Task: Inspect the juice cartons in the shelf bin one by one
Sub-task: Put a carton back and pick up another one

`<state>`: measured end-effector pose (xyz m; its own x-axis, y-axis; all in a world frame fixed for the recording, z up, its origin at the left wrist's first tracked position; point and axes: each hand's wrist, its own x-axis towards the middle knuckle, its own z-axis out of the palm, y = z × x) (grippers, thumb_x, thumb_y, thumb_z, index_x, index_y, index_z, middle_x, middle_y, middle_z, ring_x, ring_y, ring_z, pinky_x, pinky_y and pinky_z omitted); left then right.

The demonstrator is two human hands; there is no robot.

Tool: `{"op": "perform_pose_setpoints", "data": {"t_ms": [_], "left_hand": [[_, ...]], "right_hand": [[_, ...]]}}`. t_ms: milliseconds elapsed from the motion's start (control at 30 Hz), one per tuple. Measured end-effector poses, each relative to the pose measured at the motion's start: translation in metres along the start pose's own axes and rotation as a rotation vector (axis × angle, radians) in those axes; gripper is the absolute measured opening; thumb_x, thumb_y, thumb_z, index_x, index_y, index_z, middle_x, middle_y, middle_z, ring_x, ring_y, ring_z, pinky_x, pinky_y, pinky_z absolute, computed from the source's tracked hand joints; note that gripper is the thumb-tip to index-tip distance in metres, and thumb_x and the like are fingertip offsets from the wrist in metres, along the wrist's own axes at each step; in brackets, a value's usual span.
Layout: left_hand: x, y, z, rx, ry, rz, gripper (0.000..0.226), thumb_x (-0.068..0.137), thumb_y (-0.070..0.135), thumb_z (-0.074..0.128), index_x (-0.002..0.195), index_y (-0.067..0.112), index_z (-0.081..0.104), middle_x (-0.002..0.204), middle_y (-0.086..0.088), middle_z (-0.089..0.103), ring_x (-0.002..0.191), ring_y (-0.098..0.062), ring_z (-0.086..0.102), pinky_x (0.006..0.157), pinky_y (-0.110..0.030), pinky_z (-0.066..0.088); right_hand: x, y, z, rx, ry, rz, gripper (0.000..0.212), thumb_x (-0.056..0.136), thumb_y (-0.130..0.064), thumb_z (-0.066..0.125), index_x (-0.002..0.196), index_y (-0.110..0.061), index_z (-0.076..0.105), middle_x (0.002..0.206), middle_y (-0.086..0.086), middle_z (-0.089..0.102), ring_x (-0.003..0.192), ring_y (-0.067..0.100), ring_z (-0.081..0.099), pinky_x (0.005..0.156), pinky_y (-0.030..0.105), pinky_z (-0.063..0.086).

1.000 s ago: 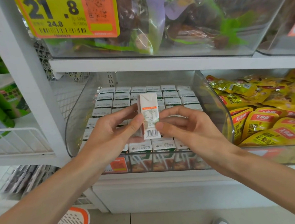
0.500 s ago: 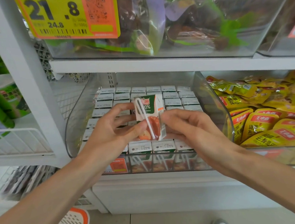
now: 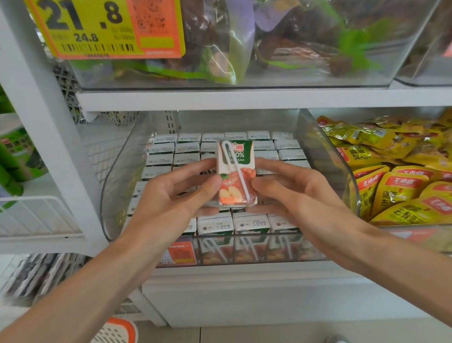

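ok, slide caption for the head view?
Left hand and right hand hold one juice carton upright, straw facing out, over the shelf bin.

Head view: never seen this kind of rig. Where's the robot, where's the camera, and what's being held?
There is no robot. A person wears one wide-angle camera on the head, looking forward and down, so this single picture shows their own arms. The grips are just bare hands: the left hand and the right hand pinch one small juice carton between them. It is upright, and the face printed with apples and carrying a white straw is turned toward the camera. Below it, a clear shelf bin holds rows of the same cartons. Yellow snack packets fill the neighbouring bin on the right.
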<state>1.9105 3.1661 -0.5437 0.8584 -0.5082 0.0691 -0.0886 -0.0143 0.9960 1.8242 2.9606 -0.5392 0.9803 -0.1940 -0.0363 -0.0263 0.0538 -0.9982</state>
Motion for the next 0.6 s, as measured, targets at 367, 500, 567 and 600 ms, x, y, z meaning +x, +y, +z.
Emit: {"op": "perform_pose_setpoints", "data": {"t_ms": [367, 500, 567, 600], "left_hand": [[0.0, 0.003, 0.006, -0.041, 0.004, -0.037, 0.067, 0.076, 0.054, 0.071, 0.138, 0.029, 0.063, 0.108, 0.003, 0.081, 0.087, -0.021, 0.08, 0.071, -0.024, 0.063], [0.0, 0.006, 0.009, -0.075, 0.012, -0.064, 0.055, 0.087, 0.052, 0.065, 0.136, 0.028, 0.064, 0.107, 0.002, 0.081, 0.083, -0.025, 0.079, 0.068, -0.025, 0.062], [0.0, 0.007, 0.009, -0.074, 0.017, -0.072, 0.053, 0.088, 0.052, 0.064, 0.135, 0.027, 0.066, 0.106, 0.003, 0.081, 0.082, -0.023, 0.079, 0.068, -0.024, 0.062], [0.0, 0.007, 0.009, -0.072, 0.017, -0.074, 0.054, 0.088, 0.053, 0.063, 0.135, 0.026, 0.066, 0.106, 0.003, 0.081, 0.082, -0.023, 0.079, 0.068, -0.024, 0.062]], "right_hand": [[0.002, -0.012, 0.005, 0.104, 0.009, 0.105, 0.028, 0.102, -0.035, 0.066, 0.123, -0.019, 0.073, 0.102, 0.022, 0.079, 0.078, 0.024, 0.076, 0.075, 0.026, 0.063], [0.003, -0.014, 0.006, 0.082, -0.007, 0.135, 0.046, 0.094, -0.047, 0.069, 0.111, -0.005, 0.078, 0.092, 0.022, 0.079, 0.074, 0.024, 0.077, 0.067, 0.022, 0.062], [0.003, -0.015, 0.006, 0.07, -0.02, 0.143, 0.053, 0.087, -0.052, 0.07, 0.111, -0.005, 0.077, 0.09, 0.019, 0.079, 0.075, 0.024, 0.078, 0.065, 0.021, 0.061], [0.004, -0.015, 0.006, 0.071, -0.022, 0.144, 0.055, 0.085, -0.053, 0.071, 0.111, -0.005, 0.077, 0.09, 0.019, 0.079, 0.075, 0.024, 0.078, 0.065, 0.021, 0.061]]}}
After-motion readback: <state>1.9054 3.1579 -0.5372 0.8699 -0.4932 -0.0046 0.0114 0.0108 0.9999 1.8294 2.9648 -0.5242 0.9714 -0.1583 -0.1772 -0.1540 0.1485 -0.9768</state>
